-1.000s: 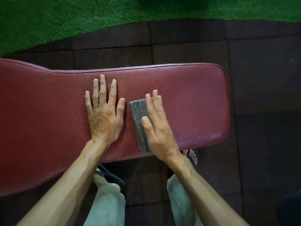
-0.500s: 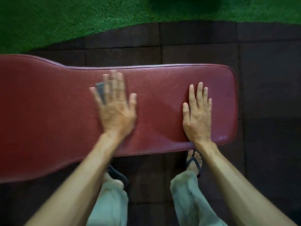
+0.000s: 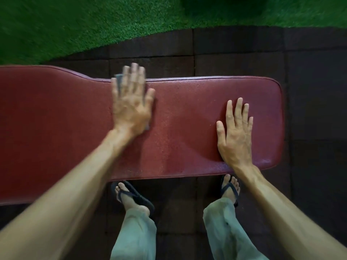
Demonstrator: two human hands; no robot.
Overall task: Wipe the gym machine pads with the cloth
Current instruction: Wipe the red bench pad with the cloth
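Head view: left hand (image 3: 131,102) lies flat, fingers spread, pressing the grey cloth (image 3: 118,79) onto the red pad (image 3: 187,128) of the bench at centre-left of the frame; the cloth is almost wholly under the palm, with only a corner showing by the fingertips at the pad's far edge and a sliver near the wrist. Right hand (image 3: 234,134) rests open and empty on the pad near its rounded right end, well apart from the cloth. The pad's long axis runs left to right, so I judge strokes should follow it; its surface is pebbled vinyl with piped edging, glossy near the right corner.
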